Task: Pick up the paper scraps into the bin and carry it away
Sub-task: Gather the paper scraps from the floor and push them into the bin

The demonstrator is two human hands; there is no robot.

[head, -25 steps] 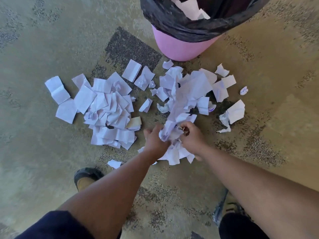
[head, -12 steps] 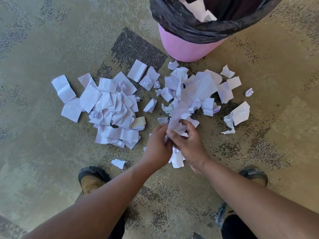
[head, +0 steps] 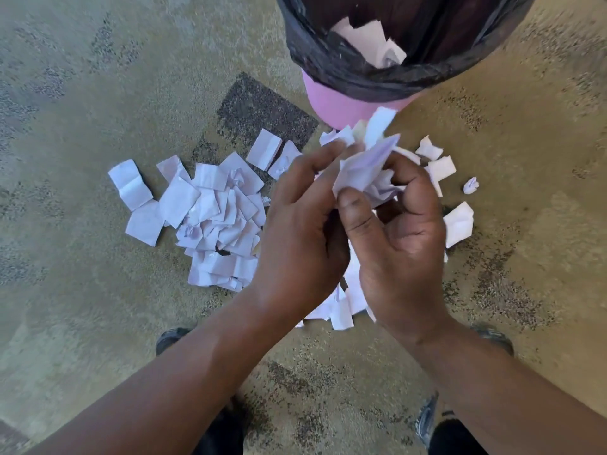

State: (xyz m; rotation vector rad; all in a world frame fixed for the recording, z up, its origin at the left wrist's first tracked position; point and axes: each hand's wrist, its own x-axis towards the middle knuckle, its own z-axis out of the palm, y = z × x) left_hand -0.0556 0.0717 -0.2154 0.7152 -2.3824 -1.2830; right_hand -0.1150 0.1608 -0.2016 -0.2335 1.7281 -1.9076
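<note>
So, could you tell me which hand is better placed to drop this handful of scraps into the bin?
Probably the right hand: its thumb and fingers curl round most of the crumpled scraps, and it lies more directly below the bin opening. The left hand only steadies the bundle's left edge.

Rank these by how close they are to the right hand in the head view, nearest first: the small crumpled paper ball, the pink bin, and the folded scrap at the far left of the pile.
From the right hand:
1. Small crumpled paper ball, on its right side.
2. Pink bin, ahead of the hand.
3. Folded scrap, far left, beyond the left hand.
</note>
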